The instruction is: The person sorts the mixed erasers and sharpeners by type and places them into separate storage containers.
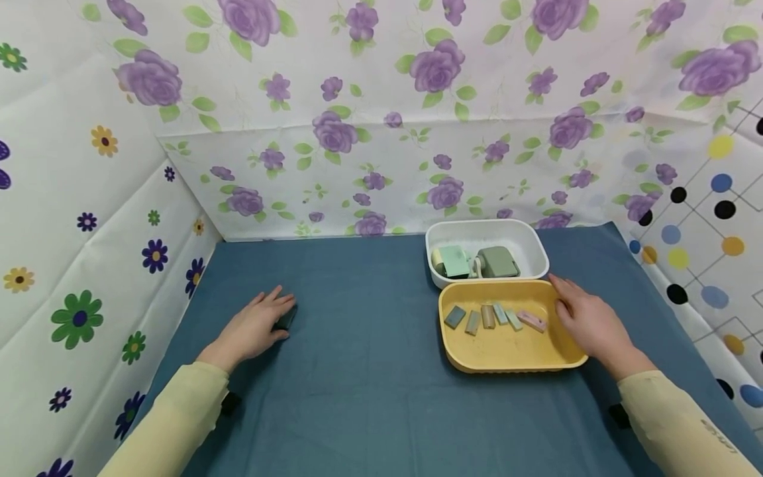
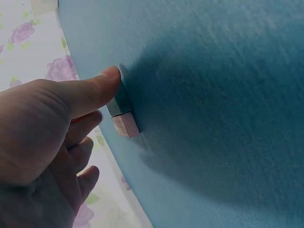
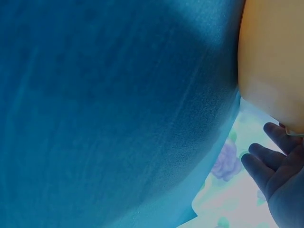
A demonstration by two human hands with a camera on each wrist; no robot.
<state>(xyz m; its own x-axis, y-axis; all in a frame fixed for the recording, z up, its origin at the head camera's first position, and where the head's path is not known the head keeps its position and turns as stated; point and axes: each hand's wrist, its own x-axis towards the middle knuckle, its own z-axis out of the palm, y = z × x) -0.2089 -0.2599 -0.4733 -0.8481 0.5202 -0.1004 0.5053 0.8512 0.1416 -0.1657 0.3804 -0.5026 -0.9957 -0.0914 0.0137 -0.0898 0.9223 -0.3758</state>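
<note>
In the head view, my left hand (image 1: 255, 326) is low over the cloth at the left. It pinches a small dark block (image 1: 286, 318). The left wrist view shows the thumb on this dark block (image 2: 120, 102), with a pale pink piece (image 2: 125, 125) against its end. At the right, my right hand (image 1: 591, 323) holds the rim of a yellow tray (image 1: 512, 362), its thumb on the inner side. Several small blocks, one of them a pink block (image 1: 532, 321), lie in the tray. Loose fingers (image 3: 261, 167) show beside the tray wall in the right wrist view.
Behind the yellow tray stands a white bin (image 1: 485, 232) holding a mint-green item (image 1: 454, 261) and a grey-green item (image 1: 499, 262). Blue cloth (image 1: 363, 404) covers the table. Flowered sheets (image 1: 381, 132) hang at the back and left, a dotted one at the right.
</note>
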